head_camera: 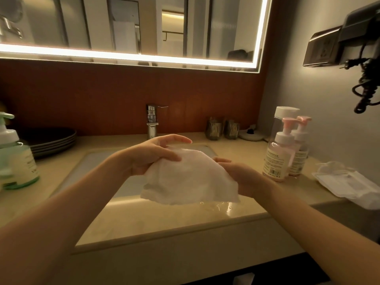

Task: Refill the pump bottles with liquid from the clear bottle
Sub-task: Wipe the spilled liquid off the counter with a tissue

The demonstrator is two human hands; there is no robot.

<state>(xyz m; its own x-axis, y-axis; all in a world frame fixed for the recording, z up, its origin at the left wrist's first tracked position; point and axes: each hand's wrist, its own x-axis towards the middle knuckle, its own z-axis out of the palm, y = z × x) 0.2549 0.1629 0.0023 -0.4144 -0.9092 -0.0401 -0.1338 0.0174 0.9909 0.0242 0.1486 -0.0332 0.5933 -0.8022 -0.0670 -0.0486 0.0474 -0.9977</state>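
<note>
Over the front of the sink [96, 161] I hold a white cloth [185, 177] between both hands. My left hand [152, 155] pinches its upper left part, thumb on top and fingers stretched above it. My right hand [236, 173] grips the cloth's right side from underneath. At the right of the counter stand two pump bottles with pink heads [277, 157] [300, 149], upright and close together. Right behind them rises a clear bottle with a white cap [284, 115], mostly hidden by the pumps.
A green and white pump bottle [14, 157] stands at the far left beside stacked dark plates [53, 140]. The tap [152, 120] is behind the sink. Two dark cups [223, 128] sit at the back. A crumpled plastic wrapper [347, 182] lies far right. Water glistens on the counter [218, 206].
</note>
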